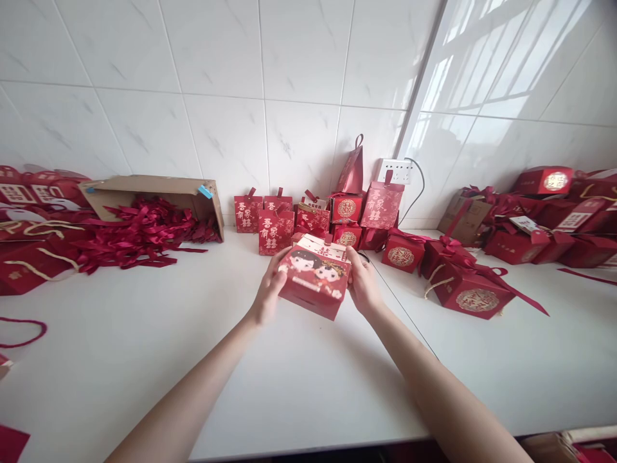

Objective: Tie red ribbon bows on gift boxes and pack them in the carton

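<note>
"Two hands are in the head view, so which one has the red box (313, 283)?"

"Both. The left hand (271, 286) pinches its left side, thumb on the near part, and the right hand (365, 280) clasps its right side. Most of the fingers are hidden behind the card."

"Where is the box itself?"

"Mid-scene, over the far part of the desk (289, 386), just on the near side of some upright packets (276, 231). It looks lifted, though I can't tell for certain whether an edge touches down."

"What could go wrong from here?"

"Squeezing too hard, I'd say. The walls look like thin card, and uneven pressure from left and right might buckle them or let the box twist loose. A push toward the far side might topple the packets, since they stand so close. A thin black cord (409, 316) also runs along the desk beside the right forearm (429, 379); catching it could jerk the grip."

"Which way does the box point?"

"Its printed face, with two cartoon figures (304, 261), is tilted up and toward the near side, the figures' heads toward the far side. It sits a little skewed: its right end comes nearer than its left."

"And its long axis?"

"Hard to call. The sides look close in length, and the angle foreshortens them, so I can't tell which runs longer."
</note>
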Available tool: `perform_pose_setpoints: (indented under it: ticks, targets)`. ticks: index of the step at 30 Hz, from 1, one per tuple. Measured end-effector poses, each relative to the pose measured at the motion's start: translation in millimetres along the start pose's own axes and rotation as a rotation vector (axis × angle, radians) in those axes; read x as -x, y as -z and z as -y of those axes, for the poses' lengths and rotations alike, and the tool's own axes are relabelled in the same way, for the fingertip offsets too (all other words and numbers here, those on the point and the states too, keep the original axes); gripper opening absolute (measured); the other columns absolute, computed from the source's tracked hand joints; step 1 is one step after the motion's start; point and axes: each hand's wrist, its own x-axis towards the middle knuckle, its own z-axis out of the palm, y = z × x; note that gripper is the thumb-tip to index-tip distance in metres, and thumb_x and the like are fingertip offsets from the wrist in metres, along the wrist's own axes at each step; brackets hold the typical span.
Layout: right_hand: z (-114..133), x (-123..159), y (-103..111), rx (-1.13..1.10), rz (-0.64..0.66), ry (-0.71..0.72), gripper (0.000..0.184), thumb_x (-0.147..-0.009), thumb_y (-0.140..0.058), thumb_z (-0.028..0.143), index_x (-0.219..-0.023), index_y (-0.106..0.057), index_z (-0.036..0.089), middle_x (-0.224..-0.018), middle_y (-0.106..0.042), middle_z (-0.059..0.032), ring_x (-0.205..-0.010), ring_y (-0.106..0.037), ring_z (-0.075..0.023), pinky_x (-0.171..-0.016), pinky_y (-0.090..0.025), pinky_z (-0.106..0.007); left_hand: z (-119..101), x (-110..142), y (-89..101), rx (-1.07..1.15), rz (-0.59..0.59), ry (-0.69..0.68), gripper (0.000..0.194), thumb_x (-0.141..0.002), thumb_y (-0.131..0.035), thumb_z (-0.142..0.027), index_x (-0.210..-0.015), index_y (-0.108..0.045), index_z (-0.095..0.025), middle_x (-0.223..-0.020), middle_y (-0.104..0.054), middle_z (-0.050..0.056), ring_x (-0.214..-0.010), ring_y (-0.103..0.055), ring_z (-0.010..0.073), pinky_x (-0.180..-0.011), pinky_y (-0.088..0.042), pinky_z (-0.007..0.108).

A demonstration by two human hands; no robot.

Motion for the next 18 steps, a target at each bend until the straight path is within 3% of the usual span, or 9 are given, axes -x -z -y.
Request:
perform_pose_setpoints:
  ticks: [4, 8, 10, 15, 18]
  targets:
    - [13, 4, 6, 0.084, -0.086, 0.212, 0.044, -0.075, -0.058, 0.058, -0.058, -0.052, 0.018, -0.053, -0.05, 0.0023, -0.048, -0.041, -0.0102, -0.046, -0.032, -0.023, 7, 3, 0.2, -0.264, 0.123, -0.175, 0.095, -0.07, -0.066, -0.052, -0.144, -0.016, -0.021, -0.141, -0.039, 0.019, -0.116, -0.054, 0.0329, -0.09, -0.051, 0.045]
    - [17, 7, 7, 0.139, -0.092, 0.315, 0.042, -0.079, -0.055, 0.053, -0.058, -0.049, 0.018, -0.057, -0.047, 0.0026, -0.053, -0.038, -0.0103, -0.05, -0.031, -0.023, 16, 9, -3.3, -0.429, 0.287, -0.277, 0.112, -0.065, -0.074, -0.039, -0.145, 0.002, -0.023, -0.135, -0.044, 0.02, -0.116, -0.053, 0.0343, -0.089, -0.05, 0.048]
    - [18, 9, 4, 0.142, -0.084, 0.317, 0.04, -0.079, -0.055, 0.052, -0.06, -0.053, 0.018, -0.059, -0.049, 0.0021, -0.056, -0.04, -0.0113, -0.052, -0.033, -0.023, 20, 10, -2.7, -0.421, 0.299, -0.269, 0.109, -0.066, -0.073, -0.037, -0.144, 0.002, -0.026, -0.133, -0.048, 0.018, -0.114, -0.055, 0.0339, -0.088, -0.051, 0.049]
    - [24, 16, 1, 0.193, -0.041, 0.354, 0.037, -0.078, -0.057, 0.05, -0.061, -0.054, 0.018, -0.061, -0.05, 0.0017, -0.058, -0.043, -0.0124, -0.053, -0.035, -0.023, 26, 8, 5.2, -0.508, 0.314, -0.251, 0.089, -0.069, -0.07, -0.036, -0.14, -0.017, -0.027, -0.118, -0.06, 0.015, -0.105, -0.061, 0.034, -0.083, -0.054, 0.049]
    - [28, 16, 2, 0.225, -0.014, 0.324, 0.041, -0.077, -0.054, 0.054, -0.06, -0.051, 0.018, -0.058, -0.049, 0.0016, -0.057, -0.043, -0.0125, -0.053, -0.035, -0.023, 25, 6, 8.0, -0.622, 0.283, -0.308, 0.097, -0.067, -0.071, -0.039, -0.141, -0.011, -0.026, -0.12, -0.057, 0.017, -0.101, -0.062, 0.0343, -0.077, -0.056, 0.047]
